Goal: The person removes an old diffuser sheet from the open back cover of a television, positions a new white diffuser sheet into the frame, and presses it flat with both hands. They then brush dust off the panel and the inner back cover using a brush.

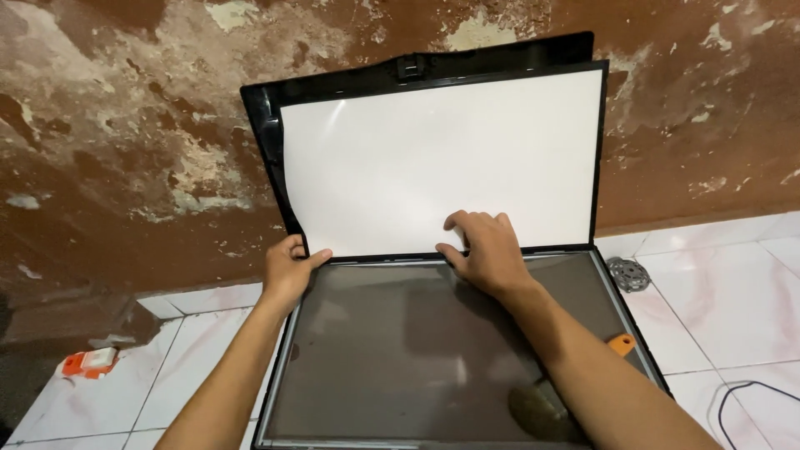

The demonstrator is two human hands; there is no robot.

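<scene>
An improvised repair spot on the floor of a worn building — beyond the hands, a damp-stained wall [125,125] sheds brown paint; white marbled floor tiles [717,283] and a metal floor drain [627,273] lie to their right.

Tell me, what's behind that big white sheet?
Behind the white sheet stands a black frame, leaning against the peeling brown wall. Only the frame's top and left edges show; the sheet covers the rest. The left hand and right hand hold the sheet's bottom edge.
</scene>
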